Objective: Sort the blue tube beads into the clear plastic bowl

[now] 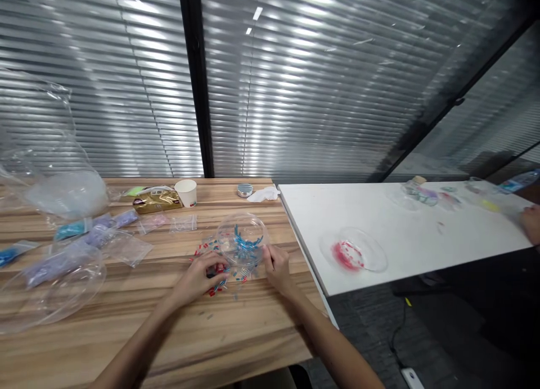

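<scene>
Left hand: fingers curled over loose red and blue pieces on the wood-grain surface; from where I stand, cannot tell whether they grip any. Right hand: fingers pinching the rim of a clear round dish, toward the surface's right edge, blue pieces inside. Along the far edge: gold tissue pack, paper cup.
</scene>
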